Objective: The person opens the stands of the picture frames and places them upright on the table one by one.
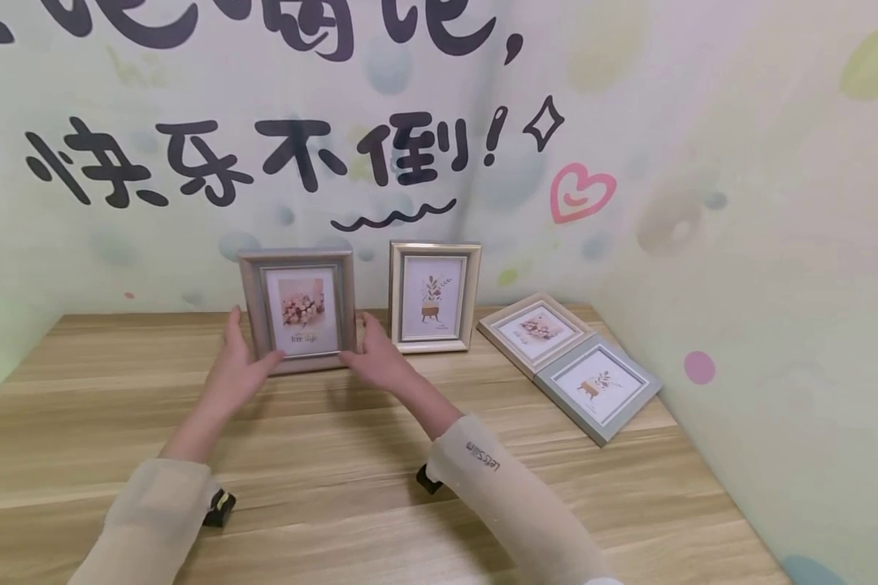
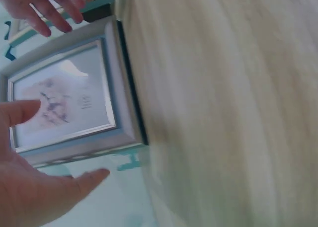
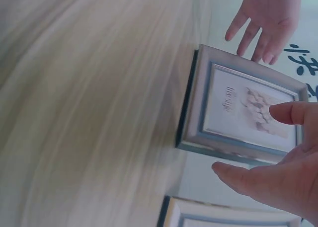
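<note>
A taupe-grey picture frame (image 1: 306,309) with a pink flower print stands upright on the table near the wall. On its left side is my left hand (image 1: 238,367), thumb before the frame's front and fingers extended along the side. The right hand (image 1: 377,359) mirrors it at the right side, its thumb near the lower right corner. In both wrist views, gaps show between the extended fingers and the frame's edges; light contact behind it is hidden. Just right of the right hand stands a champagne-coloured picture frame (image 1: 434,296) with a potted plant print.
Further right, a beige picture frame (image 1: 536,331) and a grey-blue picture frame (image 1: 598,386) lie flat, touching each other. Behind the wood-grain table (image 1: 322,504) rises a wall (image 1: 775,268) with black lettering and coloured spots; its side runs along the table's right edge.
</note>
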A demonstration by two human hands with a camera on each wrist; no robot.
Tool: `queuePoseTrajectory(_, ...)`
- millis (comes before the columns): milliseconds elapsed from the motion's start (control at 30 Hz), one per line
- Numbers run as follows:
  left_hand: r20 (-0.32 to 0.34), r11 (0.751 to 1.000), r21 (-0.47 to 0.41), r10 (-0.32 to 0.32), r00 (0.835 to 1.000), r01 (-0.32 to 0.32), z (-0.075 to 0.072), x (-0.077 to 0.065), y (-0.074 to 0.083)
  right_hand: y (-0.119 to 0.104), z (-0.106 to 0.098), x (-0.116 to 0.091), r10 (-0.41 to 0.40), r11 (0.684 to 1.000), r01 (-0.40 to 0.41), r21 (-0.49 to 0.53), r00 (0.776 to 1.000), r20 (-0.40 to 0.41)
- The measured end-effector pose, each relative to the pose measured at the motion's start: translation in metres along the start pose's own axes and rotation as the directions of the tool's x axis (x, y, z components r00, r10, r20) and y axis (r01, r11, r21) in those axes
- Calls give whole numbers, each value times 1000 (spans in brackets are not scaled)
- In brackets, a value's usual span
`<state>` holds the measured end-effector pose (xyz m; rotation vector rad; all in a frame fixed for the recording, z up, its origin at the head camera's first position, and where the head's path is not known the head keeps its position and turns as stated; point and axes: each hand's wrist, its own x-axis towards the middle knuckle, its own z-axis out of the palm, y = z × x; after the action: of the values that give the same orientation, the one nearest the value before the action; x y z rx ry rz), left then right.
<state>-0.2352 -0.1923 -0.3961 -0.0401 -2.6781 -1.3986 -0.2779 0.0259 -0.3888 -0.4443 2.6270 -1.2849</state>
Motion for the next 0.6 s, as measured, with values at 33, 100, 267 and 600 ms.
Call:
queuePoseTrajectory(33, -21, 1000, 15, -6, 1000, 7, -1, -2, 3, 2, -3, -2, -7, 1000, 7, 7, 1000, 4)
queuePoseTrajectory(100, -61, 999, 39, -4, 998, 6, -2, -5, 9, 6, -9, -7, -24, 999, 23, 26, 1000, 12)
queuePoseTrajectory(267, -133, 996, 72, 56, 990, -46, -5, -13, 23, 14, -25, -20, -34, 999, 33, 25, 999, 5)
queuePoseTrajectory(600, -111, 984, 143, 127, 986, -110, -3, -26, 45, 30, -57, -46, -85, 996, 85, -5, 996, -24)
